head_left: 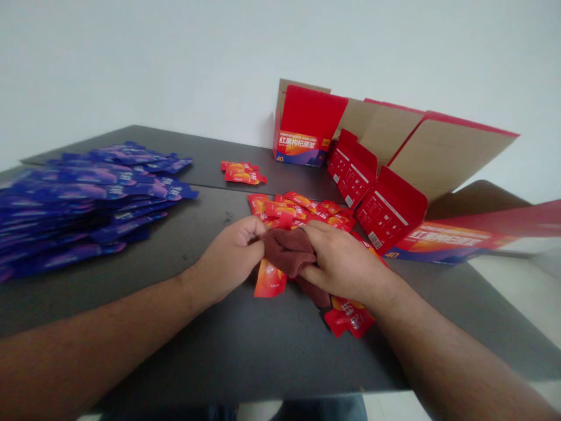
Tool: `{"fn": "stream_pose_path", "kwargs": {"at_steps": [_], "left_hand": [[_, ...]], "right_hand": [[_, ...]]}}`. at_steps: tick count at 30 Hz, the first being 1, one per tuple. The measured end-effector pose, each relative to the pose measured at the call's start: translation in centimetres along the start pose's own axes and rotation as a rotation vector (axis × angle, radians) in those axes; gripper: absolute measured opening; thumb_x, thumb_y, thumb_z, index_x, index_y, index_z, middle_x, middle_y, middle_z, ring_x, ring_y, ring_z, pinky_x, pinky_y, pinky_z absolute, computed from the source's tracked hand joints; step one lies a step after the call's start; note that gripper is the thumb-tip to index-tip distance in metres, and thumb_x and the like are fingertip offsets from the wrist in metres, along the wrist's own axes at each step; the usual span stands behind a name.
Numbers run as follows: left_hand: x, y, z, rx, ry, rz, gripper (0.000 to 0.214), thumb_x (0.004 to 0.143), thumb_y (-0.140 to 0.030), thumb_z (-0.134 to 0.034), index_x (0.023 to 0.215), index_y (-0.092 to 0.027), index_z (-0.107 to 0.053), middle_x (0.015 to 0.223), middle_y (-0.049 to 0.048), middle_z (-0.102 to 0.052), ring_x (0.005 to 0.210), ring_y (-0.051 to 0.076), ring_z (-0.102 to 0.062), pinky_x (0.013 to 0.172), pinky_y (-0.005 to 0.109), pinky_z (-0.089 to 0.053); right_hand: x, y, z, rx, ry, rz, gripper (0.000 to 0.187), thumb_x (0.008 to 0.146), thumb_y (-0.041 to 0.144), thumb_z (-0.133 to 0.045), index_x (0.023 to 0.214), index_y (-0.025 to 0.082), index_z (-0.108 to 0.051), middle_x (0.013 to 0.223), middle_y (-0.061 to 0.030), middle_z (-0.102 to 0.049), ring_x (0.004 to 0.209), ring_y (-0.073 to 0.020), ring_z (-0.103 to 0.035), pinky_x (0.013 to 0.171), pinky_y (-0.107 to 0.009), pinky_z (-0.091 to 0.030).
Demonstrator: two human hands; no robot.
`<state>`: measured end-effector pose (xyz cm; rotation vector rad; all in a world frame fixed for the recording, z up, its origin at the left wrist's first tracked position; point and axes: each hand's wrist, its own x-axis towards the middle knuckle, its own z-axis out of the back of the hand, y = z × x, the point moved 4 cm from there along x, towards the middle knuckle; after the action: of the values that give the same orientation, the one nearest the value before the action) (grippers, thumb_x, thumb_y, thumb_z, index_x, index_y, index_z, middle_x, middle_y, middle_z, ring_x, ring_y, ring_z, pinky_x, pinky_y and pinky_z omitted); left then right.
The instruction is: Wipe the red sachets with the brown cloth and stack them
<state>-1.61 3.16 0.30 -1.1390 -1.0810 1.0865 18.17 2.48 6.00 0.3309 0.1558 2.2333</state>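
A brown cloth (pixel 287 248) is bunched in my right hand (pixel 346 257), whose fingers are closed around it. The cloth lies across a red sachet (pixel 269 282), covering its middle. At the left edge of the sachet and cloth, my left hand (pixel 232 254) is closed in a pinch, apparently on the sachet; its fingertips are partly hidden. Under and behind both hands spreads a pile of red sachets (pixel 302 202) with orange print. More red sachets (pixel 350 318) stick out below my right wrist.
Stacked blue-purple sachets (pixel 96 193) fill the left of the dark table (pixel 210 345). A few red sachets (pixel 243 173) lie apart near the back. Open red cartons (pixel 302 146) stand at the back and right, one with flaps (pixel 392 207) leaning toward my right hand.
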Motion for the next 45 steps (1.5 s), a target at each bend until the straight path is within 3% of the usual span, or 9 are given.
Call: {"fn": "stream_pose_path", "kwargs": {"at_steps": [4,8,12,17,20,25,29,33,45], "left_hand": [[-0.01,0.03,0.05,0.002,-0.008,0.001,0.015,0.086,-0.025,-0.074,0.080,-0.023,-0.061,0.066,-0.0038,-0.063,0.057,0.013,-0.049,0.054,0.025,-0.038],[0.04,0.09,0.06,0.000,0.007,-0.023,0.014,0.086,-0.024,-0.074,0.079,-0.022,-0.062,0.072,-0.0018,-0.067,0.064,0.014,-0.056,0.057,0.026,-0.042],[0.10,0.18,0.19,0.000,-0.011,-0.022,0.015,0.088,-0.024,-0.074,0.080,-0.022,-0.061,0.071,-0.0028,-0.066,0.061,0.013,-0.053,0.056,0.025,-0.040],[0.10,0.31,0.14,-0.008,0.007,-0.013,0.016,0.089,-0.024,-0.073,0.080,-0.022,-0.060,0.069,-0.0035,-0.064,0.059,0.013,-0.052,0.056,0.026,-0.040],[0.10,0.38,0.23,0.004,-0.004,-0.013,0.014,0.090,-0.023,-0.071,0.081,-0.022,-0.060,0.070,-0.0035,-0.065,0.059,0.013,-0.053,0.056,0.026,-0.040],[0.05,0.23,0.14,0.003,0.027,-0.031,0.015,0.090,-0.023,-0.072,0.080,-0.022,-0.061,0.069,-0.0041,-0.065,0.060,0.011,-0.051,0.056,0.025,-0.040],[0.05,0.27,0.22,0.010,0.011,-0.023,0.015,0.089,-0.022,-0.072,0.080,-0.022,-0.060,0.067,-0.0045,-0.064,0.058,0.011,-0.051,0.055,0.025,-0.039],[0.08,0.38,0.12,0.013,0.036,-0.028,0.013,0.089,-0.024,-0.072,0.081,-0.022,-0.063,0.072,-0.0024,-0.069,0.064,0.014,-0.058,0.058,0.026,-0.043],[0.15,0.42,0.21,-0.004,-0.015,-0.031,0.016,0.088,-0.025,-0.074,0.080,-0.022,-0.060,0.070,-0.0031,-0.067,0.061,0.013,-0.055,0.058,0.026,-0.042]], "right_hand": [[-0.05,0.03,0.40,-0.004,-0.070,-0.009,0.017,0.083,0.016,-0.065,0.098,0.021,-0.060,0.101,-0.0066,-0.067,0.093,-0.0233,-0.063,0.085,-0.037,-0.050],[-0.09,0.23,0.26,0.008,-0.008,0.025,0.015,0.083,0.017,-0.067,0.094,0.022,-0.058,0.097,-0.0041,-0.066,0.087,-0.0209,-0.061,0.080,-0.034,-0.049],[-0.17,0.10,0.47,-0.014,-0.069,-0.010,0.017,0.084,0.016,-0.066,0.099,0.022,-0.060,0.102,-0.0062,-0.067,0.093,-0.0226,-0.063,0.084,-0.036,-0.050],[-0.13,0.18,0.30,-0.004,-0.006,0.005,0.015,0.082,0.016,-0.066,0.094,0.022,-0.058,0.095,-0.0037,-0.065,0.086,-0.0212,-0.061,0.080,-0.035,-0.049],[-0.12,-0.02,0.58,-0.029,-0.061,-0.025,0.016,0.082,0.016,-0.064,0.097,0.022,-0.058,0.098,-0.0055,-0.065,0.091,-0.0235,-0.062,0.083,-0.037,-0.049],[-0.23,0.15,0.36,-0.011,-0.010,0.025,0.016,0.083,0.017,-0.064,0.096,0.022,-0.057,0.097,-0.0044,-0.065,0.089,-0.0223,-0.061,0.081,-0.036,-0.049],[-0.24,-0.10,0.63,-0.051,-0.075,-0.028,0.016,0.083,0.017,-0.063,0.097,0.022,-0.057,0.099,-0.0061,-0.064,0.092,-0.0247,-0.062,0.083,-0.038,-0.049],[-0.17,0.00,0.39,-0.011,-0.004,0.015,0.015,0.083,0.018,-0.064,0.096,0.022,-0.058,0.097,-0.0052,-0.065,0.089,-0.0234,-0.062,0.082,-0.037,-0.048],[-0.14,-0.02,0.60,-0.034,-0.060,-0.003,0.015,0.083,0.016,-0.064,0.097,0.021,-0.059,0.097,-0.0060,-0.065,0.091,-0.0236,-0.061,0.083,-0.037,-0.048]]}}
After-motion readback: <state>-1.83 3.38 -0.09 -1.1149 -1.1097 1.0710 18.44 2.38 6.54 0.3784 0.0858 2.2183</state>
